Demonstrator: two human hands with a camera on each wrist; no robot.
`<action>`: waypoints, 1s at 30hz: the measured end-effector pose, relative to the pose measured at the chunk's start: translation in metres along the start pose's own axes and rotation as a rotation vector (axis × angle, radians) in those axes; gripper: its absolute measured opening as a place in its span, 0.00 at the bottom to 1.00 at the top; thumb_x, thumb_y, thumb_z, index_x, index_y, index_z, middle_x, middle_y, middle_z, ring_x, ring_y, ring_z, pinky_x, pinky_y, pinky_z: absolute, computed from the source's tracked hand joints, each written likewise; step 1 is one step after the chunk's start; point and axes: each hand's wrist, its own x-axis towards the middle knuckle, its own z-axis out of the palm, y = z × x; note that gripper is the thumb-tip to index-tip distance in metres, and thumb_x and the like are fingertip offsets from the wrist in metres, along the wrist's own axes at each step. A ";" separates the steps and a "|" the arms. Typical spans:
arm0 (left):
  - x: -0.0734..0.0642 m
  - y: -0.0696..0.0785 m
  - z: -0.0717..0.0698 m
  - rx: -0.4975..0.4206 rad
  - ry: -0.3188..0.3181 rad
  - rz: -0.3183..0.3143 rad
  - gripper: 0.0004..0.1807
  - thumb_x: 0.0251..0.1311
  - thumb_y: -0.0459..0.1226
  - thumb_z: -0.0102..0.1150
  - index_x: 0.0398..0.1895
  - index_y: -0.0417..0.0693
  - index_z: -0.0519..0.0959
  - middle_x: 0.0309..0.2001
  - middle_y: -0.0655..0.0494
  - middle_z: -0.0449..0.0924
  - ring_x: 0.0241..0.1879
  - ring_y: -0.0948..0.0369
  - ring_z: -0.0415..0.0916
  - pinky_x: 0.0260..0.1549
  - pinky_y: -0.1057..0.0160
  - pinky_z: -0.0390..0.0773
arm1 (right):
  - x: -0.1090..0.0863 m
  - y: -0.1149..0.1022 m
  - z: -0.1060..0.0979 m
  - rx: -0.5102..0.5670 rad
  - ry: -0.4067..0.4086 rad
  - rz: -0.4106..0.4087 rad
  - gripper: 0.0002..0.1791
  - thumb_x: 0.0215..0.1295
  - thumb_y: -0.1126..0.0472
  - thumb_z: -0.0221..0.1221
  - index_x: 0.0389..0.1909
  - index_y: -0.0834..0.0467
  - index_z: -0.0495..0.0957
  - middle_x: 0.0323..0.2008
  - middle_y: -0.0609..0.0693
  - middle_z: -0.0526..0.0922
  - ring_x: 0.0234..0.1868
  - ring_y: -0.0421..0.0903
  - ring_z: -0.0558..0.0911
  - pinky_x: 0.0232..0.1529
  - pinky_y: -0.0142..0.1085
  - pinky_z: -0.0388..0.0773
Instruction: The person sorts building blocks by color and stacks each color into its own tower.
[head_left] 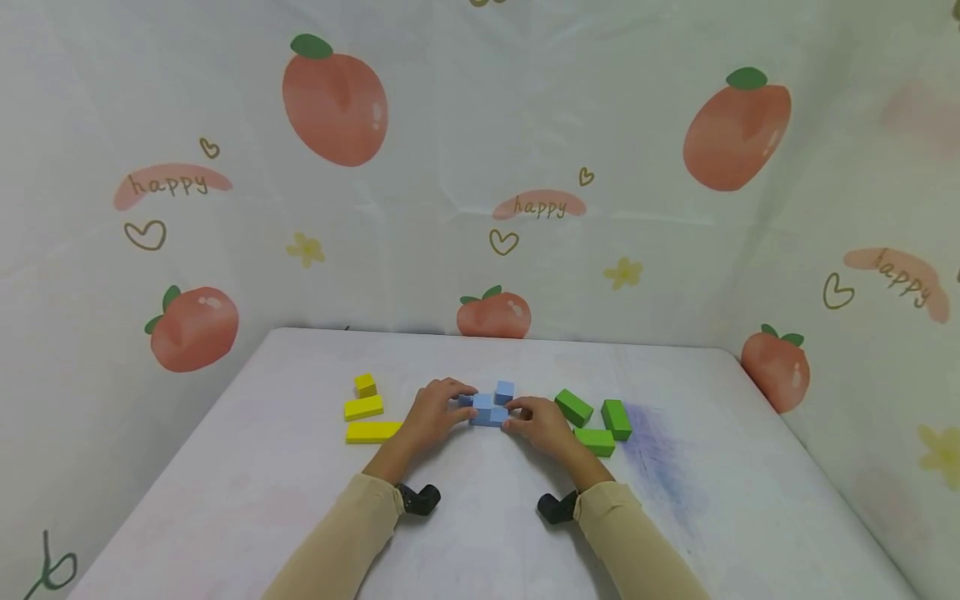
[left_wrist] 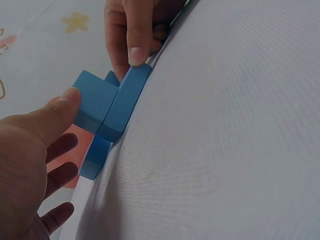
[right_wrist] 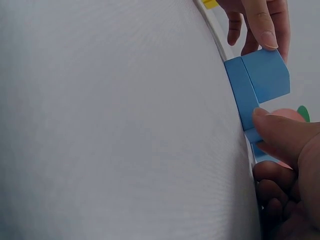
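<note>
Blue wooden blocks stand together at the middle of the table. A blue cube (head_left: pixel 482 405) sits on the left part of a long, flat blue block (left_wrist: pixel 127 102). My left hand (head_left: pixel 435 414) holds this cube from the left, with its thumb against the cube's edge. From the right, my right hand (head_left: pixel 542 423) pinches the long block's end between thumb and forefinger, its other fingers curled beneath. Another blue cube (head_left: pixel 505 392) stands higher just behind them. A further blue block (left_wrist: pixel 95 157) shows behind the long one, partly hidden by it.
Left of the hands lie yellow blocks: a small cube (head_left: pixel 365 385), a medium block (head_left: pixel 363 407) and a long one (head_left: pixel 372 432) partly behind the left wrist. Green blocks (head_left: pixel 573 407) lie to the right. A printed cloth wall (head_left: pixel 420 250) rises behind the white table (head_left: pixel 480 533).
</note>
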 end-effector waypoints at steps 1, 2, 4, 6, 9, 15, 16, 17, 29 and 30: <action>0.000 0.000 0.000 -0.002 0.002 0.003 0.18 0.59 0.44 0.67 0.53 0.54 0.82 0.53 0.57 0.80 0.53 0.54 0.72 0.55 0.48 0.69 | 0.000 0.000 0.000 0.000 0.000 -0.001 0.16 0.60 0.59 0.68 0.49 0.56 0.83 0.27 0.47 0.74 0.30 0.44 0.71 0.30 0.36 0.69; 0.000 0.000 0.000 -0.002 0.002 0.006 0.19 0.59 0.44 0.67 0.53 0.54 0.82 0.53 0.56 0.80 0.53 0.53 0.72 0.55 0.48 0.69 | 0.000 0.000 0.000 0.001 0.001 -0.003 0.16 0.60 0.59 0.68 0.49 0.56 0.83 0.27 0.47 0.74 0.30 0.44 0.71 0.30 0.36 0.69; -0.001 0.000 -0.001 -0.002 0.002 0.010 0.20 0.59 0.45 0.67 0.54 0.53 0.82 0.53 0.56 0.80 0.53 0.53 0.72 0.55 0.47 0.68 | 0.000 0.000 0.000 0.001 0.003 -0.005 0.16 0.60 0.59 0.68 0.48 0.56 0.83 0.27 0.47 0.74 0.30 0.44 0.71 0.30 0.36 0.69; -0.001 -0.001 -0.001 -0.006 0.001 0.014 0.21 0.59 0.45 0.67 0.56 0.52 0.81 0.54 0.55 0.79 0.53 0.53 0.71 0.56 0.47 0.67 | 0.000 0.000 0.000 0.004 0.004 -0.005 0.16 0.60 0.59 0.68 0.48 0.56 0.83 0.27 0.46 0.75 0.30 0.44 0.71 0.30 0.36 0.69; -0.001 -0.001 -0.002 -0.012 -0.002 0.016 0.23 0.59 0.46 0.67 0.57 0.51 0.80 0.55 0.54 0.78 0.53 0.52 0.71 0.56 0.47 0.67 | 0.000 0.001 0.000 0.004 0.005 -0.008 0.16 0.60 0.59 0.68 0.48 0.56 0.83 0.27 0.46 0.75 0.30 0.44 0.71 0.30 0.36 0.69; 0.001 -0.002 -0.006 -0.012 -0.006 0.003 0.23 0.60 0.47 0.66 0.58 0.53 0.79 0.56 0.55 0.78 0.54 0.53 0.70 0.57 0.47 0.66 | 0.000 0.001 0.000 0.004 0.004 -0.001 0.15 0.59 0.58 0.68 0.48 0.55 0.83 0.27 0.46 0.75 0.31 0.44 0.72 0.31 0.36 0.69; 0.002 -0.002 -0.006 -0.009 -0.008 0.003 0.23 0.60 0.48 0.65 0.58 0.53 0.79 0.56 0.56 0.78 0.54 0.53 0.70 0.57 0.46 0.66 | 0.000 0.001 0.000 0.003 0.005 -0.005 0.15 0.59 0.58 0.68 0.48 0.55 0.83 0.27 0.46 0.75 0.31 0.44 0.72 0.31 0.36 0.69; 0.003 -0.002 -0.007 -0.006 -0.011 0.002 0.23 0.60 0.48 0.65 0.58 0.54 0.79 0.56 0.56 0.78 0.55 0.53 0.70 0.57 0.47 0.66 | 0.000 0.001 0.000 0.003 0.006 -0.004 0.15 0.59 0.58 0.68 0.48 0.55 0.83 0.27 0.46 0.75 0.30 0.44 0.72 0.31 0.36 0.69; 0.012 0.002 -0.016 -0.013 -0.011 0.025 0.20 0.63 0.46 0.63 0.57 0.52 0.80 0.54 0.57 0.79 0.53 0.54 0.71 0.55 0.48 0.66 | 0.000 0.001 -0.001 0.004 -0.003 0.010 0.15 0.60 0.58 0.68 0.48 0.55 0.83 0.28 0.47 0.75 0.32 0.45 0.72 0.32 0.37 0.70; 0.014 0.002 -0.017 -0.009 -0.010 0.032 0.20 0.64 0.46 0.62 0.57 0.52 0.80 0.54 0.57 0.79 0.52 0.54 0.71 0.55 0.48 0.66 | 0.000 0.001 -0.001 0.006 -0.004 0.012 0.16 0.60 0.58 0.68 0.48 0.55 0.83 0.28 0.47 0.75 0.32 0.45 0.72 0.32 0.37 0.70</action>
